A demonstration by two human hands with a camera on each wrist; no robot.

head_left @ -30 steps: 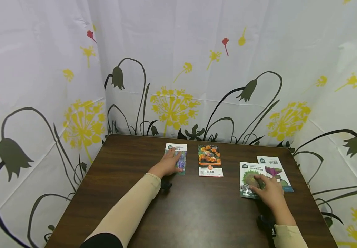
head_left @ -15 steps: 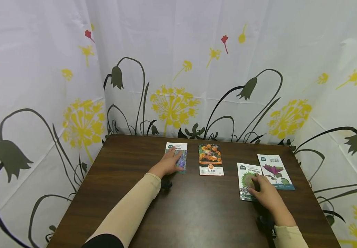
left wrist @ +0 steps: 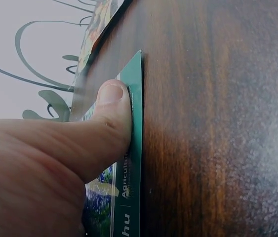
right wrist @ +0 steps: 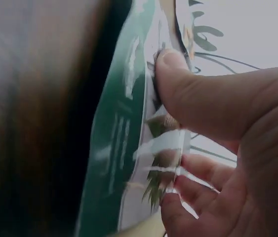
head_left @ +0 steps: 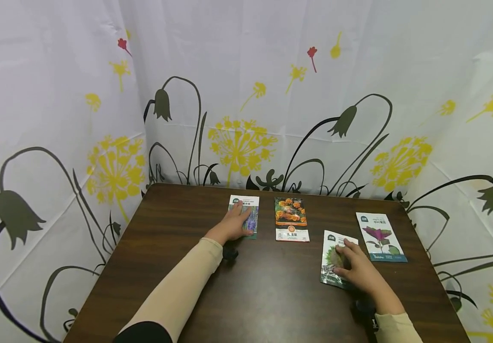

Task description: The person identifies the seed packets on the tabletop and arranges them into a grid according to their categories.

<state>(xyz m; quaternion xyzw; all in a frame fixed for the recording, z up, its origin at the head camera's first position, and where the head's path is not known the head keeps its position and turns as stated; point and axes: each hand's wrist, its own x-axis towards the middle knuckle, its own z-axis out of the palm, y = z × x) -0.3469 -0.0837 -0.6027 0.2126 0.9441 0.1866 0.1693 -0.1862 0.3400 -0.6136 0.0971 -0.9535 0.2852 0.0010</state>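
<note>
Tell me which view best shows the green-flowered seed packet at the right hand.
The head view: it shows most of the green-flowered seed packet's front face, with the right hand covering part. The right wrist view gives a slanted, partial close-up, largely its green bottom band. The left wrist view does not show it.

We see the left hand (head_left: 230, 226) hide part of the purple-flower packet (head_left: 253, 218); the right hand (head_left: 361, 270) covers some of the green-flower packet (head_left: 330, 257), its print blurred in our right wrist view.
</note>
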